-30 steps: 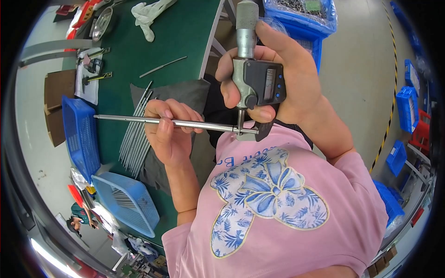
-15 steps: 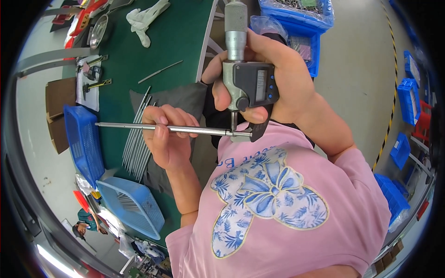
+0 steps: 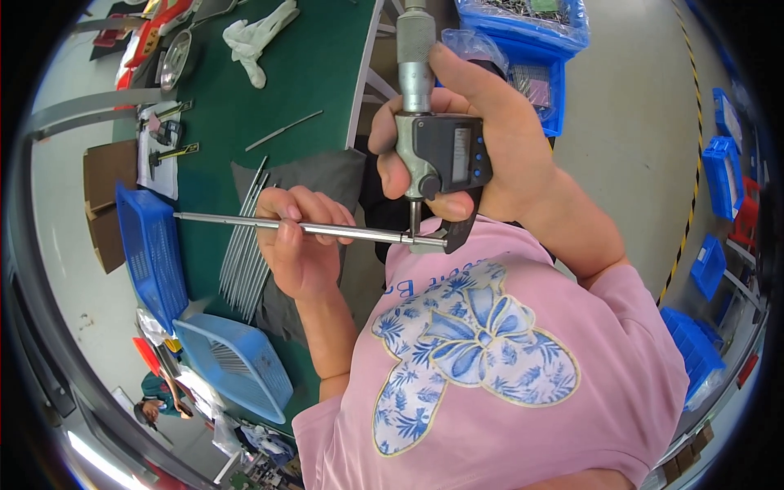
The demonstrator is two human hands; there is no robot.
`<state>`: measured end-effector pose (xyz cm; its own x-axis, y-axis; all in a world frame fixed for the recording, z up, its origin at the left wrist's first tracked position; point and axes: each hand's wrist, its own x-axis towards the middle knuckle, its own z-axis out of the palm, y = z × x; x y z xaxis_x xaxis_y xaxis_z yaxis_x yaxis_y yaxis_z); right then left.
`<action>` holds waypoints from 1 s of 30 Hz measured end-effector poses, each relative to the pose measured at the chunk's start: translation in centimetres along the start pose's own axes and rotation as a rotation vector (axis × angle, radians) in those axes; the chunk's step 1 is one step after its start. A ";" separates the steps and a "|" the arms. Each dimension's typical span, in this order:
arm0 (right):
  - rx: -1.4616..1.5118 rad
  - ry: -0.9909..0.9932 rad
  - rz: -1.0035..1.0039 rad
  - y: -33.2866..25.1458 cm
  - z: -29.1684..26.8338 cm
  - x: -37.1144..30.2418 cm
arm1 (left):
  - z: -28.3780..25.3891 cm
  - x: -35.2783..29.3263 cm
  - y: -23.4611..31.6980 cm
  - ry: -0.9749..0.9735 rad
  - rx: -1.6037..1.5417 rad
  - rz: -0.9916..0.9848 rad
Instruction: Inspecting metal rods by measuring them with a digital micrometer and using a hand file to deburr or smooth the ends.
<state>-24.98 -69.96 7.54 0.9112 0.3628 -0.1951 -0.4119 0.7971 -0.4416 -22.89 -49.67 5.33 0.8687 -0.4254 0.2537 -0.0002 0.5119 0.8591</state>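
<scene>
Head view: at the centre of the frame the left hand (image 3: 298,245) is curled around a long thin metal rod (image 3: 278,226), fingers wrapped over it and thumb beneath, holding it level so that it runs from the left of centre to the middle; the right hand (image 3: 482,155), just above and to the right, is closed around a digital micrometer (image 3: 437,151), its thimble pointing to the top edge and the thumb and forefinger lying along the barrel; the rod's right end sits in the micrometer's mouth, between spindle and anvil, and the spindle tip looks to be touching or just short of the rod, though I cannot tell which. So the measuring of this one rod seems under way, with the piece seated and the reading perhaps being taken.

On the green bench mat (image 3: 318,73) at upper left, a sheaf of like rods (image 3: 245,245) lies on a grey cloth (image 3: 327,175) just behind the left hand; one single rod (image 3: 284,131) lies apart, higher on the mat; whether these are checked or waiting the picture does not say. Two blue mesh baskets (image 3: 151,253) stand at the left and lower left; white gloves (image 3: 261,37) lie near the top; blue bins (image 3: 531,49) stand on the floor at upper right.
</scene>
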 end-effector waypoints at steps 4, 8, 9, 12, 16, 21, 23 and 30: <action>0.004 -0.024 0.006 -0.1 -0.1 0.1 | 0.0 0.1 0.1 0.002 -0.006 -0.008; -0.020 -0.004 -0.026 -0.2 0.2 0.3 | 0.0 0.2 0.3 0.015 0.007 0.022; -0.079 0.003 -0.089 -0.2 -0.3 0.5 | -0.2 0.1 0.8 0.006 -0.039 0.004; -0.277 0.097 -0.287 -1.1 -2.0 0.7 | -1.2 0.1 3.3 0.028 0.021 -0.072; -0.244 0.224 -0.352 -2.0 -3.1 0.5 | -2.3 0.1 6.4 0.101 0.188 -0.300; -0.281 0.205 -0.349 -1.8 -2.6 0.4 | -1.8 0.7 5.3 -0.009 -0.249 -0.284; -0.224 0.174 -0.326 -1.5 -2.4 0.4 | -2.3 0.8 4.2 -0.055 -0.267 -0.232; -0.137 0.044 -0.238 -0.5 -1.3 0.4 | -0.8 1.5 2.7 0.179 0.094 -0.025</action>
<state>-24.36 -70.86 6.55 0.9828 0.1498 -0.1083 -0.1848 0.7837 -0.5930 -21.17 -48.31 7.66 0.9430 -0.2936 0.1565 -0.0168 0.4278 0.9037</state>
